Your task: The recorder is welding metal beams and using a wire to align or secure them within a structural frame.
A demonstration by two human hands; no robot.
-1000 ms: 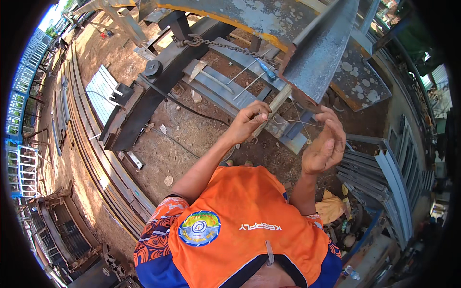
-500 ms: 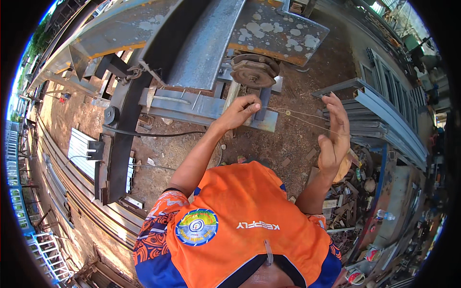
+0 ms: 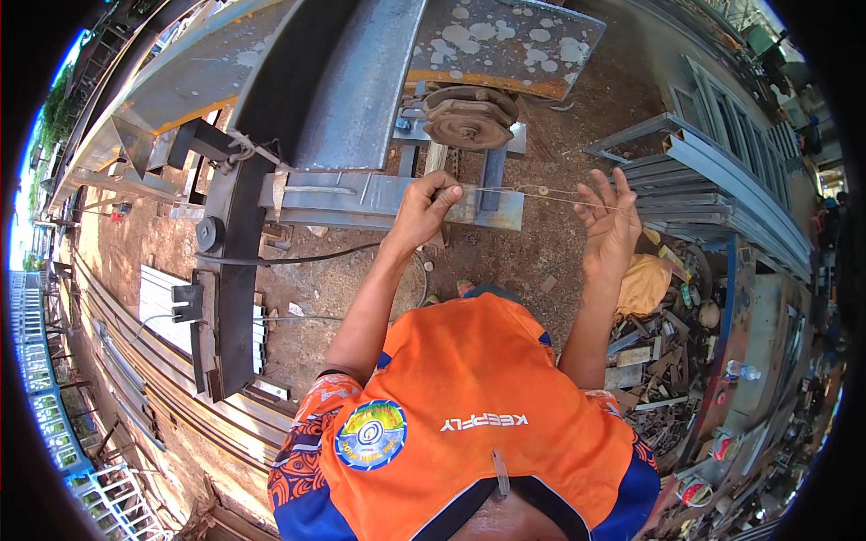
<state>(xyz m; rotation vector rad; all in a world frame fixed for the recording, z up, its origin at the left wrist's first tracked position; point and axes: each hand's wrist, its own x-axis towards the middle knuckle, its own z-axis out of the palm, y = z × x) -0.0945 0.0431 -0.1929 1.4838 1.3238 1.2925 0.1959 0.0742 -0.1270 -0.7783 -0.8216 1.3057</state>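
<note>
The left hand (image 3: pixel 422 209) pinches a thin string (image 3: pixel 514 190) between thumb and index finger, in front of the right half of a grey steel beam (image 3: pixel 329 206). The right hand (image 3: pixel 610 230) has its fingers partly spread; the string reaches them, but whether they grip it cannot be told. The string spans the gap between both hands in two strands, passing beyond the beam's right end, with a small yellowish disc (image 3: pixel 543 190) along it. Above the beam's right end sits a rusty disc assembly (image 3: pixel 469 122). Stacked steel sections (image 3: pixel 735 203) lie farther right.
</note>
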